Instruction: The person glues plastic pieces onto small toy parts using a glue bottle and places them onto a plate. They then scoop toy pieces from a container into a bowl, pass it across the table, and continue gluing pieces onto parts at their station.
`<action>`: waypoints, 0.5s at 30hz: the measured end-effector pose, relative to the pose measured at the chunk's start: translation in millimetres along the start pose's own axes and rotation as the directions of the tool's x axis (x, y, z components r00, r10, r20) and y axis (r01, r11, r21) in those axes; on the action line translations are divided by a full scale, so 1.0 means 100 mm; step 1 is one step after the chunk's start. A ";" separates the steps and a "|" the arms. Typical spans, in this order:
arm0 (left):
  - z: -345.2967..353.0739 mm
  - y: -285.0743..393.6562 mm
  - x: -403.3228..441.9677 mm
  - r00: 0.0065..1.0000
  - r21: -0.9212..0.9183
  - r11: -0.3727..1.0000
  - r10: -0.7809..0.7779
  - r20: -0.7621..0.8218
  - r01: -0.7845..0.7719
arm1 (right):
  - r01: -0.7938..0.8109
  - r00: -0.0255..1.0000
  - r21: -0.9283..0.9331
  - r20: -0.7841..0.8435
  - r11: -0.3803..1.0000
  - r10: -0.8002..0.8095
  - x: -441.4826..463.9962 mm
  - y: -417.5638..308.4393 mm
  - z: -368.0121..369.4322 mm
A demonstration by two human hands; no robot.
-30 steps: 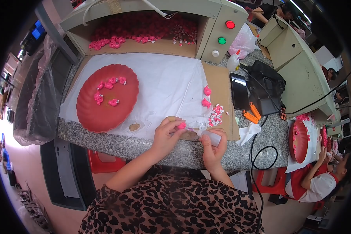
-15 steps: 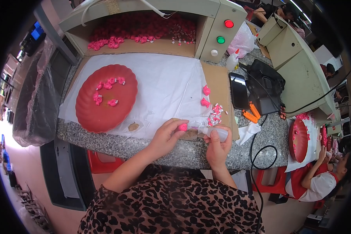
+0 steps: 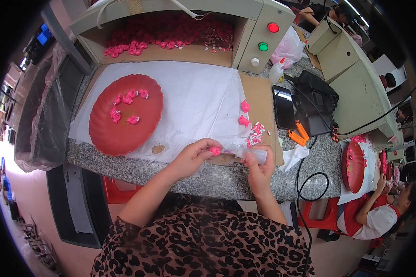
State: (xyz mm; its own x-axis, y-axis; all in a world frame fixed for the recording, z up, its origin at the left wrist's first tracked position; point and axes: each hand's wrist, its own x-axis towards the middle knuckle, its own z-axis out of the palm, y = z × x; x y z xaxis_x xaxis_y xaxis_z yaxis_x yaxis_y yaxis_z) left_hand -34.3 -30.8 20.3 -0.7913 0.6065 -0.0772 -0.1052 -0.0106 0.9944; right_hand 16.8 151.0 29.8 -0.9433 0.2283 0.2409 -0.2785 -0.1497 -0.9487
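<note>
Between its fingertips my left hand (image 3: 192, 158) pinches a small pink piece (image 3: 215, 151) over the front edge of the white sheet (image 3: 189, 92). My right hand (image 3: 260, 171) is wrapped round a translucent squeeze bottle (image 3: 255, 155), whose thin tip points left and reaches the pink piece or lies very close to it. Behind my right hand lies a pile of small white and pink bits (image 3: 255, 134). Two pink pieces (image 3: 244, 121) sit just beyond the pile. A red scalloped plate (image 3: 125, 134) on the left holds several pink pieces with white parts.
A machine opening (image 3: 171, 56) at the back holds many pink pieces. To the right are a phone (image 3: 284, 108), a black bag (image 3: 314, 94), orange tools (image 3: 296, 138), a white bottle (image 3: 276, 72), crumpled tissue (image 3: 294, 157) and a black cable. A person (image 3: 374, 214) sits at the far right.
Compared with a second ago, my right hand and the bottle have shifted slightly right. The bottle lies more level. My left hand still pinches the pink piece, with its forearm slightly farther left.
</note>
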 end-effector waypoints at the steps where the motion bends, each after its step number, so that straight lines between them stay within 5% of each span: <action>1: 0.00 0.00 0.00 1.000 0.009 1.000 -0.012 0.003 0.012 | 0.011 1.000 -0.028 0.011 1.000 -0.011 0.00 -0.01 0.01; 15: 0.00 0.00 -0.01 1.000 -0.015 1.000 -0.005 0.027 0.006 | -0.017 0.997 -0.062 0.076 0.998 0.022 -0.01 -0.01 -0.02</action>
State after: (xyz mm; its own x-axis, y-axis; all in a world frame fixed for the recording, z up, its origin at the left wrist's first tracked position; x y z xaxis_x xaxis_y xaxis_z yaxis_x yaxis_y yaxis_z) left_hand -34.0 -31.4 19.9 -0.7740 0.6280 -0.0807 -0.1188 -0.0189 0.9927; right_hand 18.0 152.6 30.7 -0.9602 0.1513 0.2348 -0.2505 -0.0940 -0.9636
